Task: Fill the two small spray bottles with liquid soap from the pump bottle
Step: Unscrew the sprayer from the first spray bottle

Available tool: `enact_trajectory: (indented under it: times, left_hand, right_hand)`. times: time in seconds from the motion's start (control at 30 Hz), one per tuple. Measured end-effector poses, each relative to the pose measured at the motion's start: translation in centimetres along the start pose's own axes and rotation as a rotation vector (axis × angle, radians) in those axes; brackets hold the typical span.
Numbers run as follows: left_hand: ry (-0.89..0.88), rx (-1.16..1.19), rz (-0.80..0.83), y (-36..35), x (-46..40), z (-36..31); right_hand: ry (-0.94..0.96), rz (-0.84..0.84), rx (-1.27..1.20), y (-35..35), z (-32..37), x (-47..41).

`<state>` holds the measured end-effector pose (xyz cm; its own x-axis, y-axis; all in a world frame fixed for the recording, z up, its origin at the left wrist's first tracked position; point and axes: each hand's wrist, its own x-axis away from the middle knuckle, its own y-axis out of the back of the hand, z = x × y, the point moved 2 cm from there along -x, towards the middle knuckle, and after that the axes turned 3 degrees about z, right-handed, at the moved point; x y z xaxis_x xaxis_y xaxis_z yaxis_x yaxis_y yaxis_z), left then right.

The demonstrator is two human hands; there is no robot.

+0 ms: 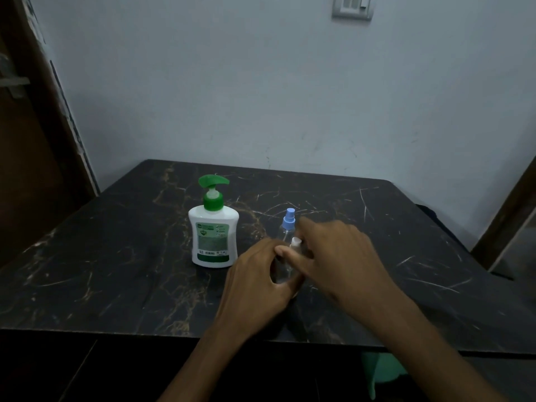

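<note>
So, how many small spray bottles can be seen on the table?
2. The blue-capped spray bottle stands behind the hands; the white-capped spray bottle stands nearer, gripped by the left hand, with the right hand at its cap. Both are partly hidden.

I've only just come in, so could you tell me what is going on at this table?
A person is working at a dark table with both hands on a small clear spray bottle with a white top. The left hand grips its body while the right hand is at its top. A second spray bottle with a blue top stands just behind. The soap pump bottle stands untouched to the left, upright with its green pump on.
</note>
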<state>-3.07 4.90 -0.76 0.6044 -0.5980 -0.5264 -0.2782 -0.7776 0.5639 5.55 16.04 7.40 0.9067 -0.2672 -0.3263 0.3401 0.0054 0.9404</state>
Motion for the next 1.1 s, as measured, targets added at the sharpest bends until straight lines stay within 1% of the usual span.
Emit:
enact_trajectory:
  times: [0.23, 0.43, 0.53, 0.73, 0.83, 0.87, 0.93, 1.03, 1.1]
  left_hand:
    - [0.002, 0.088, 0.006, -0.2, -0.3, 0.2]
    - [0.015, 0.117, -0.012, 0.0, -0.4, 0.4]
    - [0.031, 0.134, 0.005, 0.0, -0.3, 0.3]
    - [0.056, 0.145, 0.029, 0.2, -0.2, 0.4]
    - [0.046, 0.116, 0.02, 0.1, -0.2, 0.4]
    - [0.047, 0.113, 0.027, 0.1, -0.2, 0.5]
    - [0.041, 0.114, 0.031, 0.1, -0.2, 0.4]
    - [0.027, 0.111, -0.001, 0.2, -0.2, 0.1]
    - [0.024, 0.101, -0.013, 0.2, -0.2, 0.1]
  right_hand:
    - [0.003, 0.136, -0.022, 0.6, -0.2, -1.4]
    - [0.067, 0.131, -0.052, 0.8, 0.1, -1.8]
    - [0.103, 0.121, -0.058, 1.1, 0.0, -1.9]
    - [0.204, 0.259, -0.19, 2.0, -1.0, -1.9]
    - [0.197, 0.154, -0.327, 2.5, -1.5, -1.5]
    - [0.193, 0.118, -0.328, 2.4, -1.5, -1.3]
    - [0.176, 0.1, -0.205, 1.8, -1.0, -1.2]
    - [0.133, 0.136, 0.019, 0.6, -0.3, -1.6]
    - [0.149, 0.13, 0.0, 0.8, -0.3, -2.1]
